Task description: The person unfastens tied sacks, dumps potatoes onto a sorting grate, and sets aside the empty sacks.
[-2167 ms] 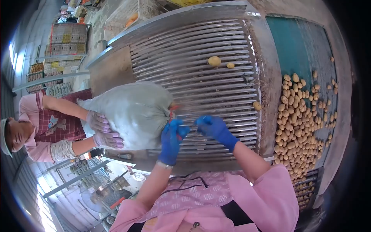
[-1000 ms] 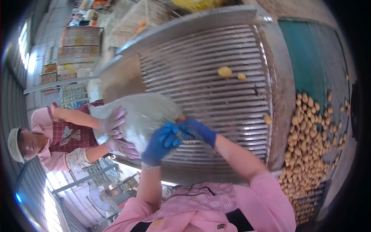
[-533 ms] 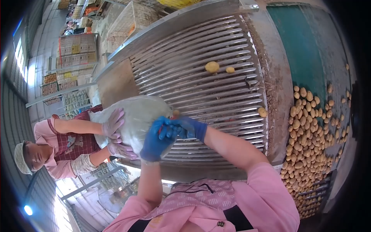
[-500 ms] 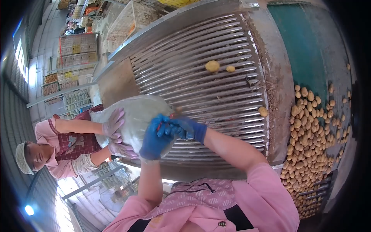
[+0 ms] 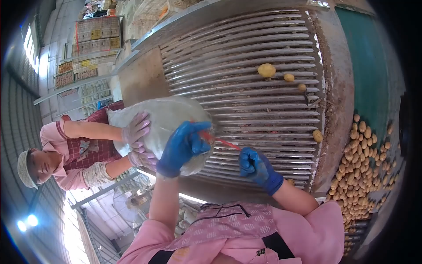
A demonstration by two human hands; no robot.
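Note:
A large pale green sack (image 5: pixel 165 119) lies on the metal slats, its gathered mouth facing right. From that mouth a red string (image 5: pixel 228 144) runs taut to my right hand (image 5: pixel 256 167), whose blue-gloved fingers are closed on its end. My left hand (image 5: pixel 183 147), also in a blue glove, is at the sack's mouth with fingers curled around the red string there. At the left, a co-worker's two hands in pale purple gloves (image 5: pixel 137 128) press on the sack.
Slatted metal rollers (image 5: pixel 246 57) carry a few loose potatoes (image 5: pixel 266 70). Many potatoes (image 5: pixel 360 171) are heaped at the right beside a green belt (image 5: pixel 365 66). A co-worker (image 5: pixel 79 145) in a checked apron stands at the left. Stacked crates (image 5: pixel 99 35) are at the upper left.
My right hand has pulled away from the sack's mouth, down and to the right, drawing the red string straight. My left hand stays by the mouth. Another small potato shows on the slats.

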